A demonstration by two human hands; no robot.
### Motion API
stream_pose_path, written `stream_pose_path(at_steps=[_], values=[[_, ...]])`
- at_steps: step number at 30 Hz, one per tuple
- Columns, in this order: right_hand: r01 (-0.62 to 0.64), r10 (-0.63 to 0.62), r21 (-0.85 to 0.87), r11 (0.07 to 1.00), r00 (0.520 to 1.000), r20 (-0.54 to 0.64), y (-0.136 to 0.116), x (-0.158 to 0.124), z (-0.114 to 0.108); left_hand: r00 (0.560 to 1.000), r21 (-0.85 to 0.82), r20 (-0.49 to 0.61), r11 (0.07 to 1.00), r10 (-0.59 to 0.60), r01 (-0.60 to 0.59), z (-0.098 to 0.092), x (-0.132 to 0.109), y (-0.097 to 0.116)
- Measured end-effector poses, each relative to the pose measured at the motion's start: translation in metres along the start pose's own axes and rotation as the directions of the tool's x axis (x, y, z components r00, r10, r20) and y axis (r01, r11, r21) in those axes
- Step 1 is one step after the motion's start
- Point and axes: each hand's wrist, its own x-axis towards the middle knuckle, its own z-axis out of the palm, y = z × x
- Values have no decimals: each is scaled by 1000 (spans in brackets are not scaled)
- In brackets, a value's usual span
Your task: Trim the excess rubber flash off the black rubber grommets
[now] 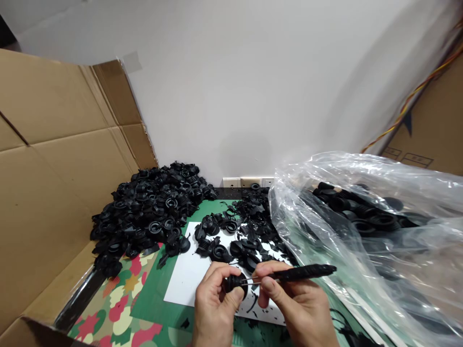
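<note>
Left hand pinches black part, right hand holds pronged tool sideways.

– Is the bag looking like plastic?
– Yes, it's shining, clear and crinkled, while the box is showing matt, creased cardboard.
– And the tool?
– Its thin prongs are gleaming like metal; the black part is looking like matt rubber.

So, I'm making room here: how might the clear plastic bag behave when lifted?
The bag is probably floppy, given its wrinkled film, and perhaps slippery, since it looks glossy. The black parts inside would likely slide, lying loosely heaped.
</note>
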Motion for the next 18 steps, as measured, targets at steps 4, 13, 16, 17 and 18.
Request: stream_pose_path(at_steps=[4, 13, 16, 17, 18], values=[[19, -19, -52, 998, 1000, -11, 2, 0, -3, 997, -15, -71, 1000, 13, -14, 2, -1, 1], [-45, 47, 18, 999, 990, -136, -2, -5, 6, 999, 8, -34, 1000, 14, -14, -3, 0, -3], [-55, 61, 48, 997, 987, -150, -5, -5, 10, 999, 25, -25, 999, 25, -24, -3, 1, -4], [-52, 61, 60, 997, 987, -150, -5, -6, 11, 1000, 32, -18, 999, 26, -25, -3, 1, -4], [-48, 59, 73, 996, 987, -151, -5, -5, 11, 999, 36, -23, 999, 29, -28, -2, 0, -4]])
